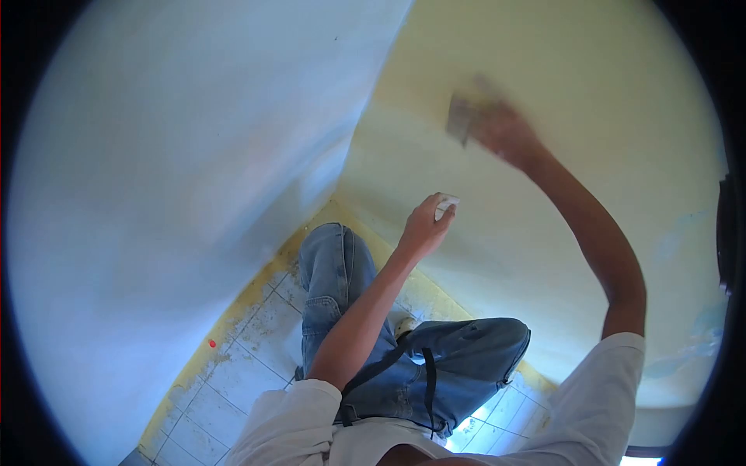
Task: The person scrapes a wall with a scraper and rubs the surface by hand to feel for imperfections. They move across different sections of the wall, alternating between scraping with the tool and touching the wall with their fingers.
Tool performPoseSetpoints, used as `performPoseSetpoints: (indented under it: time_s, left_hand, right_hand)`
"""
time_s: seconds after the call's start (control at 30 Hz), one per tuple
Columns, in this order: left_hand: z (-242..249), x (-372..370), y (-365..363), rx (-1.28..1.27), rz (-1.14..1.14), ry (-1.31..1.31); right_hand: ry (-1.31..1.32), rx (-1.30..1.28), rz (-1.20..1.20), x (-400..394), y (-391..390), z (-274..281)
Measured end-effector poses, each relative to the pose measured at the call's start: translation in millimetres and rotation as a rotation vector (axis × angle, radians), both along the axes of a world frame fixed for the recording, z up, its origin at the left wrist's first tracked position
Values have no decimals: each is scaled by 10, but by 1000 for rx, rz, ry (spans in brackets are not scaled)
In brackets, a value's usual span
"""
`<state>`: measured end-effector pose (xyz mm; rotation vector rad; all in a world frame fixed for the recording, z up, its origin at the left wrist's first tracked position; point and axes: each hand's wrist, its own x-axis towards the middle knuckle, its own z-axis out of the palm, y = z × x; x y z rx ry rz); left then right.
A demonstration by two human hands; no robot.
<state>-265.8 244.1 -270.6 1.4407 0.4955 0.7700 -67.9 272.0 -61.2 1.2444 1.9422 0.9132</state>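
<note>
My left hand (426, 230) is raised in front of the yellow wall, its fingers closed around a small white piece (446, 204) whose kind I cannot make out. Higher up, my right hand (501, 130) is at the yellow wall (451, 46), smeared by motion. It grips a flat brownish-grey piece (459, 118) that looks like a sanding sheet or pad, though blur hides the details. Whether that piece touches the wall cannot be seen for certain.
A pale bluish-white wall (194, 140) meets the yellow one at a corner. Below are my bent legs in jeans (458, 357) and dusty white floor tiles (252, 342) with a yellow border. A small red object (212, 343) lies by the left wall. Something dark (726, 233) stands at far right.
</note>
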Motion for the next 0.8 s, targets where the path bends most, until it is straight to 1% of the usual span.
performPoseSetpoints:
  time_s: [0.03, 0.07, 0.1, 0.13, 0.2, 0.3, 0.33, 0.43, 0.53, 0.63, 0.7, 0.77, 0.8]
  left_hand:
    - [-17, -7, -13, 8, 5, 3]
    - [-29, -10, -20, 13, 15, 7]
    - [-29, -24, 5, 30, 28, 12]
    - [-14, -49, 21, 50, 35, 33]
    - [30, -88, 23, 98, 41, 72]
    - [60, -134, 44, 171, 67, 80]
    - [74, -148, -7, 151, 68, 84]
    - [95, -197, 7, 166, 56, 113]
    - [131, -262, 36, 218, 57, 133]
    - [152, -310, 17, 251, 86, 162]
    - [159, -338, 28, 283, 73, 198]
    - [202, -428, 71, 290, 64, 223]
    - [219, -472, 55, 280, 68, 233]
  right_hand:
    - [133, 169, 26, -125, 25, 173]
    - [167, 264, 185, -254, 75, 241]
    - [61, 160, 233, -236, 72, 70]
    - [-45, 71, 278, -185, 60, -214]
    - [-74, 13, 272, -223, 102, -286]
    - [157, 53, 140, -206, 222, -115]
    - [145, 88, 178, -248, 201, -175]
    - [-154, -276, 129, -244, 182, -445]
    - [149, 91, 212, -192, 331, -186]
    - [-7, -9, 399, -256, 255, -430]
    - [-133, -289, 8, -351, 263, -317]
    - [131, -25, 100, -328, 298, -122]
    - [97, -54, 183, -283, 290, -217]
